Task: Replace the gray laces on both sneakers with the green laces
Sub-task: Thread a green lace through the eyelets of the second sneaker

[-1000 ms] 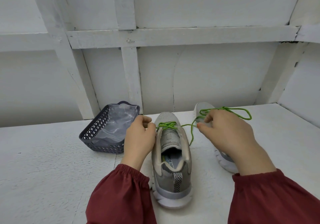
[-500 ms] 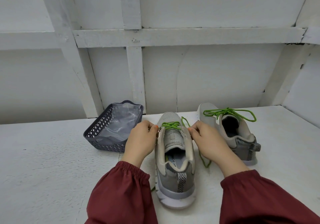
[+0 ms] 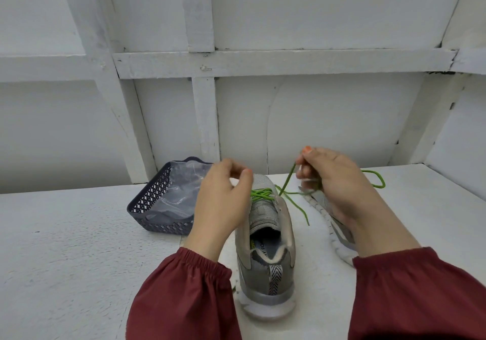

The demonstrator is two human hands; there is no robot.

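Observation:
A gray sneaker (image 3: 265, 247) stands heel toward me in the middle of the white table, with a green lace (image 3: 260, 193) crossed through its front eyelets. My right hand (image 3: 339, 184) is raised to the right of the toe and pinches a strand of that lace, which rises taut from the eyelets. A loose tail trails down on the table beside the shoe. My left hand (image 3: 221, 200) is at the shoe's left eyelets, thumb and fingertips pinched together where the lace's left strand passes behind them. The second sneaker (image 3: 328, 216), mostly hidden by my right hand, carries its own green lace (image 3: 378, 182).
A dark gray mesh basket (image 3: 155, 205) holding clear plastic sits on the table left of the shoe, close to my left hand. White wooden wall panels (image 3: 315, 118) rise right behind the table. My dark red sleeves fill the lower frame.
My right hand rose from the shoe's right eyelets and pulled a lace strand up and to the right, again covering the second sneaker. My left hand lifted slightly off the shoe's left edge.

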